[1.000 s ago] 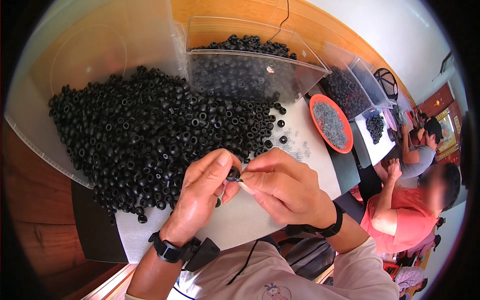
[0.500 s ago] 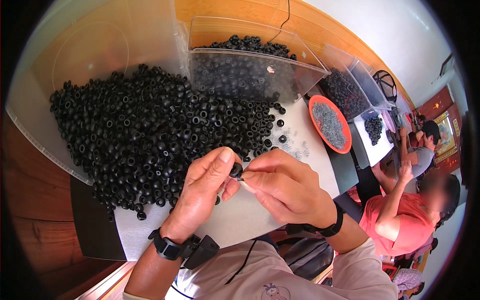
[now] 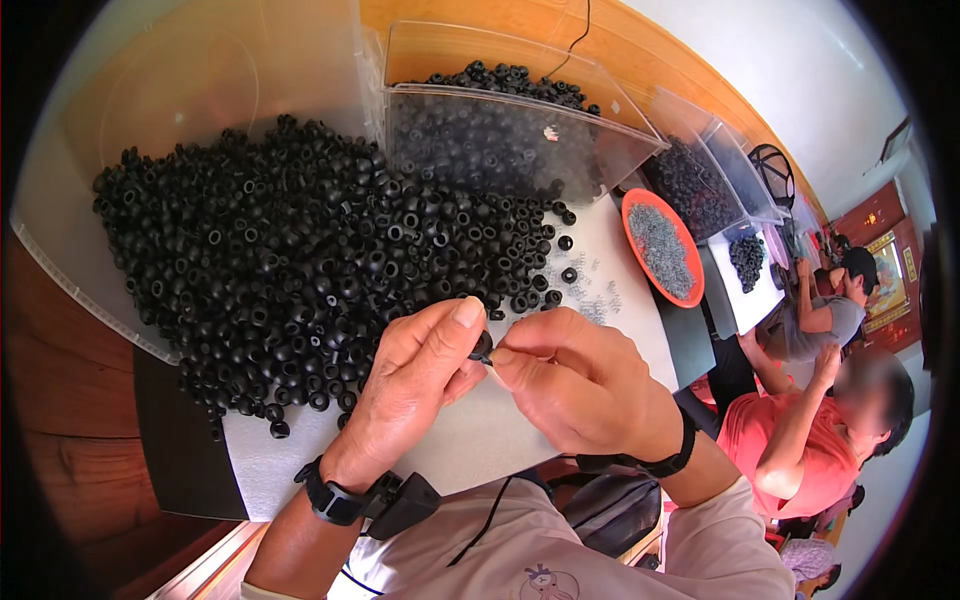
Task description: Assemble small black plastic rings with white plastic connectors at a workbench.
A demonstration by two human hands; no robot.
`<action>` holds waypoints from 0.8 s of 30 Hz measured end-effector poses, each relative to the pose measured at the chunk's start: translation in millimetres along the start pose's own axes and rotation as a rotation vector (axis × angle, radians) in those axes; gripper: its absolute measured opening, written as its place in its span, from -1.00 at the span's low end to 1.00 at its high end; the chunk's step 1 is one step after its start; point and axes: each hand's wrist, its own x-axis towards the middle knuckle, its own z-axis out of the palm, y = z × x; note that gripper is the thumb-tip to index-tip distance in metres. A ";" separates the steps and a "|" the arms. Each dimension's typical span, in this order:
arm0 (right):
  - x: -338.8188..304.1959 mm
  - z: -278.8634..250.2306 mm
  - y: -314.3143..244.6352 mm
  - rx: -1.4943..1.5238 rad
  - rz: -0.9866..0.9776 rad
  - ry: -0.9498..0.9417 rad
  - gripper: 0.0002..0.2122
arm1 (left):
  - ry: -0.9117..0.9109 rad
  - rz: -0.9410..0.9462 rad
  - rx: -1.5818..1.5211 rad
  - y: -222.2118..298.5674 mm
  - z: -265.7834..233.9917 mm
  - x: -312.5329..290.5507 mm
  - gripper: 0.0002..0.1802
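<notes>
A small black bead-like piece point(image 3: 481, 346) is held between my two hands, close to the near edge of the pile. My left hand point(image 3: 420, 372) grips it with thumb and fingers, which cover much of it. Thumb and forefinger of my right hand point(image 3: 575, 378) pinch at its right side; whether a separate small part is between them I cannot tell. Beyond and left of my hands spreads a large heap of round black pieces with holes point(image 3: 290, 270). Thin grey coils like tiny springs point(image 3: 598, 300) lie scattered on the white table surface point(image 3: 640, 335).
An orange-red dish point(image 3: 690, 292) of similar grey coils stands right of the heap. Behind are a see-through bin point(image 3: 590, 165) of black pieces and another bin point(image 3: 700, 190) farther right. A person in a coral shirt point(image 3: 790, 440) sits at the right, with others beyond.
Both hands stay together on the black piece, with small shifts of the fingers. The whole view has moved slightly. The coral-shirted person's raised hand has shifted a little.
</notes>
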 end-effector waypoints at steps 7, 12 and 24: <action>-3.8 0.8 -0.4 0.011 0.000 -0.035 -0.82 | 0.026 -0.074 0.037 5.6 4.1 -2.3 -0.53; 6.2 0.1 -2.2 0.139 0.141 0.023 -0.84 | 0.021 -0.043 0.002 2.9 2.7 -1.9 -0.53; 4.8 -4.1 1.9 0.264 0.216 0.066 -0.81 | -0.028 0.030 -0.075 4.9 2.6 -3.1 -0.55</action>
